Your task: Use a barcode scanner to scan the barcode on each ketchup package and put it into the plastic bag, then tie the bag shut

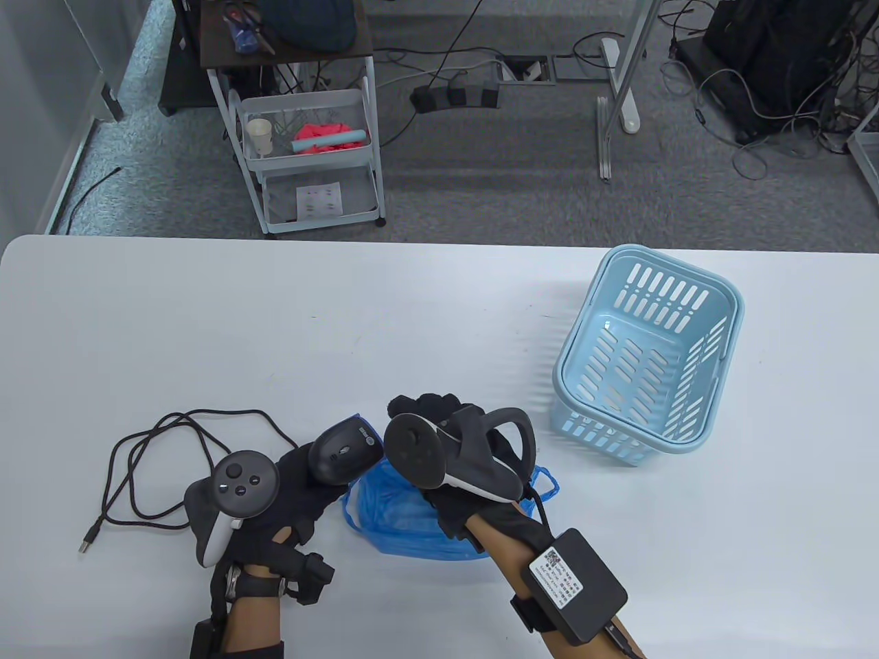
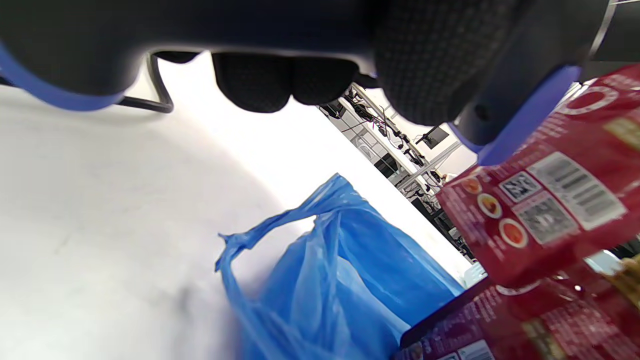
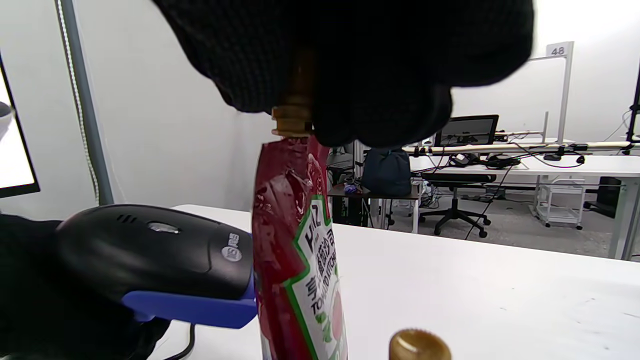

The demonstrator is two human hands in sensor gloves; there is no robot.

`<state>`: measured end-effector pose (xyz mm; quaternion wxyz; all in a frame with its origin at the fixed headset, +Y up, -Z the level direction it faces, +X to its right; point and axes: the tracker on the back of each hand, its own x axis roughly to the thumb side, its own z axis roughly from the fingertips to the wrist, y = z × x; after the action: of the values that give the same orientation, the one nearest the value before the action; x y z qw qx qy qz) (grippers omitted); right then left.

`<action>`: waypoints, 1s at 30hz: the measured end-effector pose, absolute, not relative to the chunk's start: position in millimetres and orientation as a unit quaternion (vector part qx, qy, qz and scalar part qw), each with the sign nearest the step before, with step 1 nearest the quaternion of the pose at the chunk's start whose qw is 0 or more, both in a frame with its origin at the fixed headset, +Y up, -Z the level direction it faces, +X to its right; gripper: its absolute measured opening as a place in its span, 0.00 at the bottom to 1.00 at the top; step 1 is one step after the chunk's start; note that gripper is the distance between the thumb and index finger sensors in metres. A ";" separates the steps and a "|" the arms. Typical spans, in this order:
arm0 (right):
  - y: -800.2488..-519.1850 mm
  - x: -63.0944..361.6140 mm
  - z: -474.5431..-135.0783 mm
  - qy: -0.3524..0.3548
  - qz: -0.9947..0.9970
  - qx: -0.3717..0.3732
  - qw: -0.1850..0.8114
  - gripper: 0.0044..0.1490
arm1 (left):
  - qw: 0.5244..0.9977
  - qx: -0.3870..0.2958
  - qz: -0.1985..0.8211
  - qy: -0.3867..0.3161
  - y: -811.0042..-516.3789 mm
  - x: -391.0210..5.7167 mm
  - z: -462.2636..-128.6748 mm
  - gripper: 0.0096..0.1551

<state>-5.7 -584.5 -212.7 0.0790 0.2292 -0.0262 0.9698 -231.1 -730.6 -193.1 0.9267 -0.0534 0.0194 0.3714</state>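
Ketchup pouch (image 3: 295,250) hung by gold cap from right hand (image 1: 439,446), pinched at the neck, above blue bag (image 1: 398,508) | soft, light, probably slick; best taken at stiff spout | barcode faced scanner (image 1: 343,453), clamped in left hand (image 1: 275,508) | another pouch already in bag | empty basket (image 1: 645,357) apart on bench (image 1: 275,329)

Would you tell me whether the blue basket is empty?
Empty: the table view shows only the bare slotted floor inside the basket.
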 end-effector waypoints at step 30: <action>-639.5 -50.6 -196.5 0.037 0.959 0.270 -0.080 0.28 | 0.921 -0.037 0.386 0.033 -725.0 -238.5 -190.7 0.29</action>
<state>-50.6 -639.5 -196.5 -0.0796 0.2700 0.0371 0.9589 -238.5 -725.0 -190.7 0.9212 -0.0369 0.0331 0.3860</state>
